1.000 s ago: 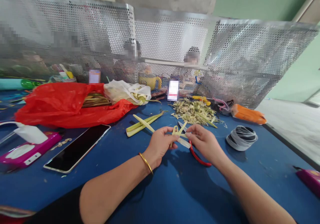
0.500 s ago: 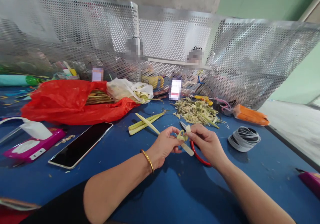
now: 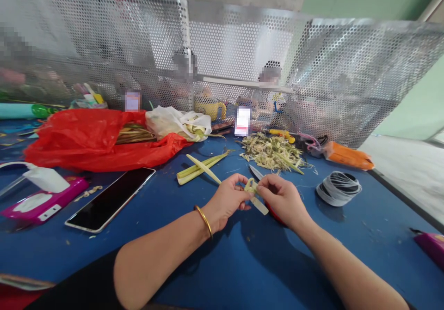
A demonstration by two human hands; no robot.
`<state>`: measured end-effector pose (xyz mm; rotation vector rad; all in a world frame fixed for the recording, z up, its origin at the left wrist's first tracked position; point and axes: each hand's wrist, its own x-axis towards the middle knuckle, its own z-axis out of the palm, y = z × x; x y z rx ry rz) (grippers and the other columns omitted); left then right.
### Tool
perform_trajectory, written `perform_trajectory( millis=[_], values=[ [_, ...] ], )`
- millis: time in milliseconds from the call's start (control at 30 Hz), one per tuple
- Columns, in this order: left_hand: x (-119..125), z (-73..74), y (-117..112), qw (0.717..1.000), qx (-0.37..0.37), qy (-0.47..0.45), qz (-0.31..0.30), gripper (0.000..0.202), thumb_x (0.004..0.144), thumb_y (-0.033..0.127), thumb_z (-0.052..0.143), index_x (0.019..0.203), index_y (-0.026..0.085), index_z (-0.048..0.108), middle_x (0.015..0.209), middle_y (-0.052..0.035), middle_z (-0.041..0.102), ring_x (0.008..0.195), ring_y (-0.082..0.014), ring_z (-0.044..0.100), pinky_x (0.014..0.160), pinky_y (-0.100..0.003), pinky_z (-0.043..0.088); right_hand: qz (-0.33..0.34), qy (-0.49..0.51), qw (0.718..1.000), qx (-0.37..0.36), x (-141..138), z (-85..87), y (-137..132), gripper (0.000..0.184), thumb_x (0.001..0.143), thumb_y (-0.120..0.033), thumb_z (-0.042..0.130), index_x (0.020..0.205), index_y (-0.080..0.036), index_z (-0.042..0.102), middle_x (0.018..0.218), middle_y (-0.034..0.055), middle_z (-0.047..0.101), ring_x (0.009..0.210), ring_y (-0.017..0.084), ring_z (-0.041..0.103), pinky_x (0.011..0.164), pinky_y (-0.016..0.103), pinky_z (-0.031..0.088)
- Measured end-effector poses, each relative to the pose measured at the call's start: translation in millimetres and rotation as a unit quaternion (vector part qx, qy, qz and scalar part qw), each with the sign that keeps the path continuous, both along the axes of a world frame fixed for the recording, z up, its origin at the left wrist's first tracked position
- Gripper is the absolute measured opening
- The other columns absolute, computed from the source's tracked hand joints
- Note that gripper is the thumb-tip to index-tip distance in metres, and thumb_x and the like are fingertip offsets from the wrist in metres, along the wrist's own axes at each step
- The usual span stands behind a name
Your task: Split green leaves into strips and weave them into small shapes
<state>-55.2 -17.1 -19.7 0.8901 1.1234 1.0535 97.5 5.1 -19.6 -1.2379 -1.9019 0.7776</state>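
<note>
My left hand (image 3: 231, 198), with a gold bangle on the wrist, pinches a pale green plant strip (image 3: 258, 204) that is bent into a small loop. My right hand (image 3: 281, 198) is closed on the same strip at the loop's right side; its fingertips partly cover it. One flat end of the strip points down and right between the hands. Scissors (image 3: 255, 172) with red handles lie on the table beneath my right hand, the handles mostly hidden. Beyond my left hand, several cut leaf stalks (image 3: 189, 176) lie crossed on the blue table.
A heap of plant shreds (image 3: 274, 153) lies beyond the hands. At right are a spool of white cord (image 3: 338, 189) and an orange packet (image 3: 349, 155). On the left are a phone (image 3: 111, 200), a purple power strip (image 3: 52, 203) and a red plastic bag (image 3: 79, 139). A perforated metal screen (image 3: 239, 37) stands behind.
My right hand has shifted slightly left and down toward the loop, covering more of the scissors' red handles. My left hand keeps its pinch on the strip. The view has moved slightly.
</note>
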Motion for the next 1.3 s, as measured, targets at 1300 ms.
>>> perform_trajectory(
  millis=[1300],
  values=[
    [7,3.2,-16,0.977,0.024,0.095,-0.189,0.023,0.066,0.033,0.071,0.053,0.015,0.065,0.047,0.0004,0.054,0.041,-0.0083,0.046,0.044,-0.021,0.036,-0.015,0.117,0.992,-0.051,-9,-2.8,-5,0.022,0.077,-0.037,0.060,0.065,-0.019,0.055,0.054,-0.0049,0.046,0.047,0.009,0.039,0.043,0.021,0.032]
  ],
)
